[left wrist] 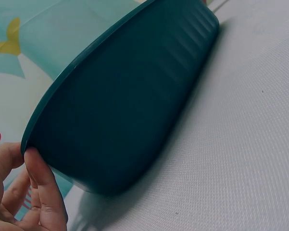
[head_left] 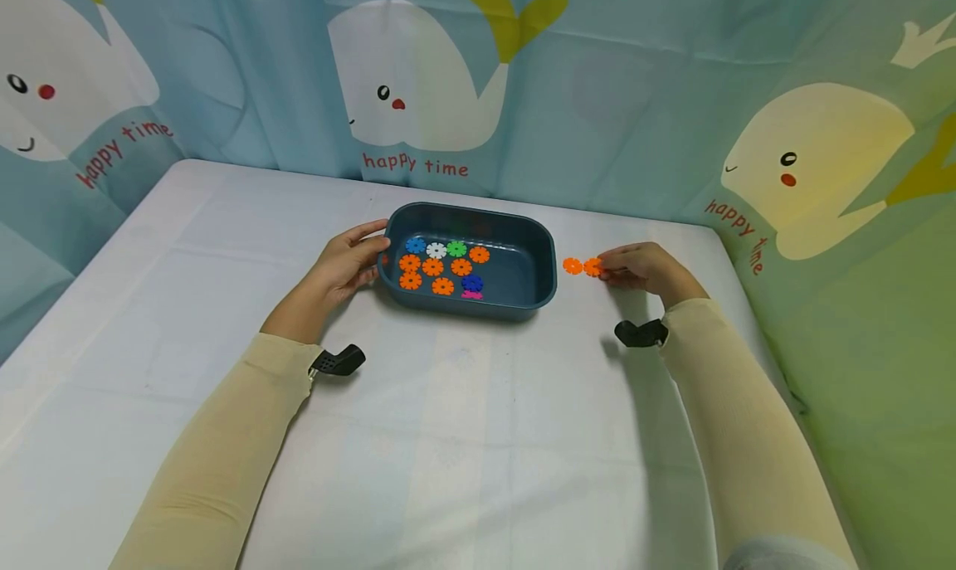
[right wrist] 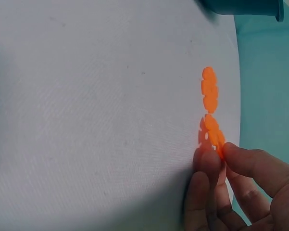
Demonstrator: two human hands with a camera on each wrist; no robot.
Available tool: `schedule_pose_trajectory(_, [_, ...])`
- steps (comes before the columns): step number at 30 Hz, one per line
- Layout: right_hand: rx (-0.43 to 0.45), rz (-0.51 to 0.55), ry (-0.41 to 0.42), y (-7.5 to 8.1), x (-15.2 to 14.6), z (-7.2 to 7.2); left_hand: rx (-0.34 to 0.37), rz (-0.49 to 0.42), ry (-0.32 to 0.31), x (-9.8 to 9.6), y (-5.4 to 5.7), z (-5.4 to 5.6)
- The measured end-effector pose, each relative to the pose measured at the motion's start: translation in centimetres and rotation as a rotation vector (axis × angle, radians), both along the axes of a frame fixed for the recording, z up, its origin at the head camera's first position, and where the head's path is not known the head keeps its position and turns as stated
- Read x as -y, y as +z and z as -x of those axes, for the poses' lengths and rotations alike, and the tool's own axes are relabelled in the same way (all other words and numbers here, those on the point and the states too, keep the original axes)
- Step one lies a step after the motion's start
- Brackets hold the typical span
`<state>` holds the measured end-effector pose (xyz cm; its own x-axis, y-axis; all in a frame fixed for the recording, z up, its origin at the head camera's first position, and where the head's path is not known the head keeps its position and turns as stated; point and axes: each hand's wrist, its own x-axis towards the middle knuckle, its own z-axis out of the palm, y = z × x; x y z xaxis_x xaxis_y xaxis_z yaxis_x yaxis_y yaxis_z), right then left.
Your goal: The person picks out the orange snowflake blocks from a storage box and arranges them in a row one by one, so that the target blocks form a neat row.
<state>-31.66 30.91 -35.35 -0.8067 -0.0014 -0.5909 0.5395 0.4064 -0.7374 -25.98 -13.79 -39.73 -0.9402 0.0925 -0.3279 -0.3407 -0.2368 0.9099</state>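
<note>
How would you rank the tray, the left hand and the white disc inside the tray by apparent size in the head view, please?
1. Tray, clearly largest.
2. Left hand, which grips the tray's left end.
3. White disc, smallest; it looks about the same as the other discs beside it.

Dark teal tray (head_left: 543,259); orange, blue, white, green discs (head_left: 433,266) inside; two orange discs (head_left: 582,266) on white counter (head_left: 448,437); whale-print blue curtain (head_left: 612,80)
</note>
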Motion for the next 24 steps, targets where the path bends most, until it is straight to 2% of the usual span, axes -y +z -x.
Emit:
schedule_pose_trajectory(4, [0.005,0.005,-0.007,0.16,0.22,-0.10,-0.001,-0.005,-0.002,-0.03,0.00,0.02])
schedule_pose_trajectory(15, [-0.040,-0.051,0.046,-0.27,0.19,-0.12,0.008,0.008,-0.006,-0.02,0.03,0.04])
schedule_pose_trajectory(24, [-0.061,-0.151,0.036,-0.29,0.54,0.02,0.006,0.007,-0.003,-0.05,0.09,-0.01])
